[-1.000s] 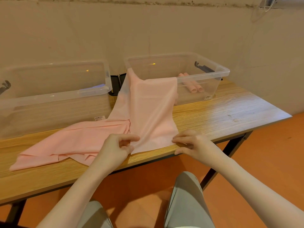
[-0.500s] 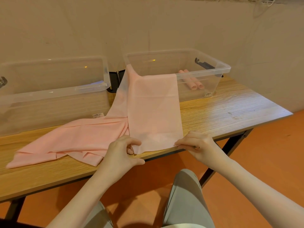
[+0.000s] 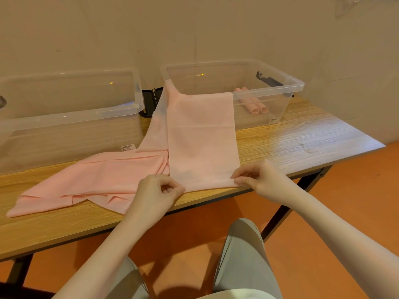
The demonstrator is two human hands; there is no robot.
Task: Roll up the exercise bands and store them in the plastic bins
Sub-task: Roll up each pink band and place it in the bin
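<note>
Both hands pinch the near edge of a pink exercise band (image 3: 200, 147) at the table's (image 3: 302, 143) near edge: left hand (image 3: 157, 195) at its left corner, right hand (image 3: 261, 180) at its right. The band's far end drapes over the right clear bin (image 3: 289, 87), where two rolled bands (image 3: 254, 106) lie.

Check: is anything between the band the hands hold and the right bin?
Nothing visible. Both the left hand and right hand pinch the band's near edge; its far end already drapes over the right bin's open rim.

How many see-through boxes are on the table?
2. The left box sits at the table's back left; the right box sits at the back right, with pink cloth draped over its front rim.
</note>
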